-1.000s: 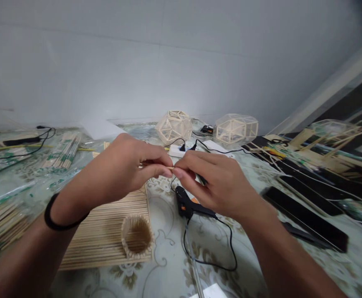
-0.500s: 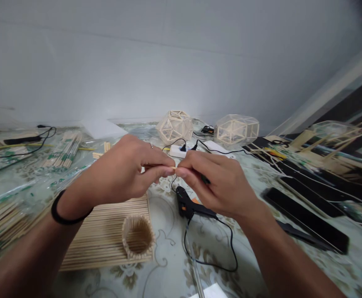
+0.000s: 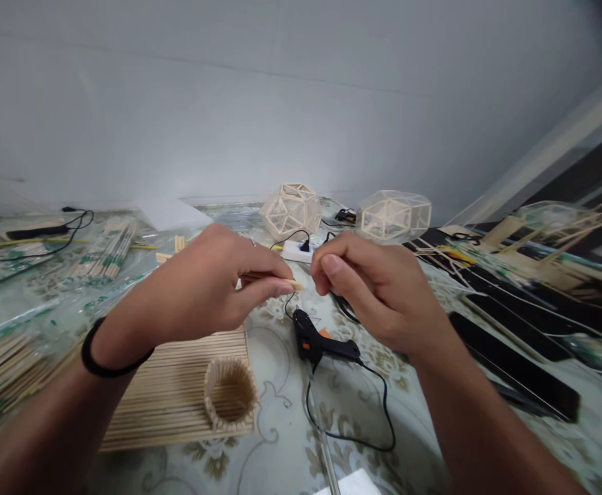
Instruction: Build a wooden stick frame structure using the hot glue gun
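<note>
Between its thumb and fingers my left hand [image 3: 218, 278] pinches a short wooden stick [image 3: 294, 284], whose pale end sticks out to the right. My right hand [image 3: 367, 285] is curled just right of that end, apart from it, with thumb and fingertips together; whatever it may hold is hidden. Below my left hand lies a mat of wooden sticks [image 3: 161, 405], with a round stick cup [image 3: 230, 393] standing on its right part. A black glue gun [image 3: 321, 342] rests on the patterned tablecloth between my forearms.
Two stick polyhedra [image 3: 291, 212] [image 3: 394, 214] stand near the wall, behind a white power strip [image 3: 296, 251]. Bundles of sticks [image 3: 105, 249] in plastic lie at the left. Black flat cases [image 3: 514, 364], loose sticks and a stick structure [image 3: 563, 234] occupy the right. The glue gun's cord loops in front.
My right hand has moved off the stick, slightly right, and its fingers have curled inward. The stick's end now shows beyond my left fingertips. My left hand has barely moved.
</note>
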Available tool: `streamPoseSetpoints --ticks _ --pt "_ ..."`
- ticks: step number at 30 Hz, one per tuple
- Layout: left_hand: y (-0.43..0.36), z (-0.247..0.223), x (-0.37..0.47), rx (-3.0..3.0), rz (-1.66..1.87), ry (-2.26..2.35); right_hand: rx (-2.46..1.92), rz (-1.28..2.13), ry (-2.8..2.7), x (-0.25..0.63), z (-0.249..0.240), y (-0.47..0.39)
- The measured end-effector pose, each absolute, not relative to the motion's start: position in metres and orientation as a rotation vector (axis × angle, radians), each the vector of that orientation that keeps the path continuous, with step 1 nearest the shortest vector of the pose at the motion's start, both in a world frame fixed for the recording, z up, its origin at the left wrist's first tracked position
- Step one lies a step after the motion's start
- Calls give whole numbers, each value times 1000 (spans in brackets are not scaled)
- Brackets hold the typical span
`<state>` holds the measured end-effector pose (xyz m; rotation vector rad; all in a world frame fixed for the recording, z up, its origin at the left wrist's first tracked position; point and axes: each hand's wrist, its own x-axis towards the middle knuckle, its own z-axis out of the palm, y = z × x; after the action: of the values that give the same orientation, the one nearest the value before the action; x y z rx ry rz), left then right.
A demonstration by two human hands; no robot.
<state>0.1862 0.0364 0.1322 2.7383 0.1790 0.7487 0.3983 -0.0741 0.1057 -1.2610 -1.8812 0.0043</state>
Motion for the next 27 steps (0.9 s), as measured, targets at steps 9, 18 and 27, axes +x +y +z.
streamPoseSetpoints --ticks 9,18,27 --pt "38 132 186 2695 744 233 -1178 124 -1963 397 113 -74" --pt "38 133 186 2742 712 211 -1290 620 -1816 403 112 -73" --pt "37 133 186 2742 715 200 -1156 1004 -1645 408 110 -69"
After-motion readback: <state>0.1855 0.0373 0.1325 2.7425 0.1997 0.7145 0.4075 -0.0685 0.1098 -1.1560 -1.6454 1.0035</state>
